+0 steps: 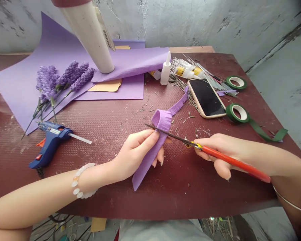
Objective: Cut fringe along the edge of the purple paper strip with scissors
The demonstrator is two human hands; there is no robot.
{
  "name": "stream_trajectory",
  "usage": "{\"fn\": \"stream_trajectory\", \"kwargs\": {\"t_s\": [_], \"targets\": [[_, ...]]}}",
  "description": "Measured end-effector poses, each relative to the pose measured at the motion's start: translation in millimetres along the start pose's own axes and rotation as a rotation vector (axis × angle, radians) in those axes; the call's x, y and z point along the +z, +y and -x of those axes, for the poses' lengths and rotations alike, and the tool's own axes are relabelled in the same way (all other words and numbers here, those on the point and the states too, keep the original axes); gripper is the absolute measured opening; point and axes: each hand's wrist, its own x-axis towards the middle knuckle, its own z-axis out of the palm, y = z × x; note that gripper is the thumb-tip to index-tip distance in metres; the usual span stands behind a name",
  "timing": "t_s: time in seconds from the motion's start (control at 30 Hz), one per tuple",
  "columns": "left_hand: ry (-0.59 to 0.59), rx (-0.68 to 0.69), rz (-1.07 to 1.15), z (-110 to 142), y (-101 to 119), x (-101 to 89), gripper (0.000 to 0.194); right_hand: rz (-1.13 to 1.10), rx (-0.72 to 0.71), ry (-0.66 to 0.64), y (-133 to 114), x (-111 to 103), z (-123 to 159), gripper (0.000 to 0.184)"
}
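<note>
Head view looks down on the person's left hand (136,154) pinching a fringed purple crepe paper strip (160,120) between thumb and curled fingers, just above the middle of the strip. The strip sits over the bench, near its front edge and between the two hands. Its upper part bends over in a loop and its fringed end rises toward a phone (205,98), while a plain tail hangs down past the left wrist. The right hand (215,154) is closed around the red handles of a pair of scissors (230,160), and the dark blades lie across the strip, touching it just beside the left thumb. How far apart the blades stand cannot be told. A beaded bracelet (81,180) circles the left wrist. On the dark red ribbed bench (90,201), a blue hot glue gun (50,147) lies left of the hands, near a bunch of purple paper lavender stems (65,80) resting on lilac paper sheets (22,90). A white glue bottle (166,70) stands behind the strip, beside small glue tubes (188,71), and two rolls of green floral tape (237,112) lie to the right of the phone.
</note>
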Motion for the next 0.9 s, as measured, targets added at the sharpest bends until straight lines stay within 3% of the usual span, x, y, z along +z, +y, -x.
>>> {"fn": "stream_trajectory", "kwargs": {"t_s": [0.23,0.47,0.67,0.77,0.9], "targets": [[0.011,-0.014,-0.008,0.0,-0.3,-0.1,0.052,0.003,0.006,-0.041,1.5,-5.2,-3.6,0.029],[-0.029,0.034,0.015,1.7,-0.6,0.2,0.036,0.098,-0.045,-0.062,7.0,-9.0,-4.1,0.036],[0.084,0.094,-0.061,0.8,0.5,2.8,0.039,0.314,0.051,0.099,-3.1,-3.0,-2.2,0.066],[0.176,0.119,-0.078,-0.9,0.0,2.0,0.037,0.416,0.055,0.175,-2.0,-0.1,-3.0,0.070],[0.166,0.131,-0.097,-2.9,-2.1,1.0,0.035,0.512,0.073,0.255,3.4,2.8,-6.3,0.073]]}}
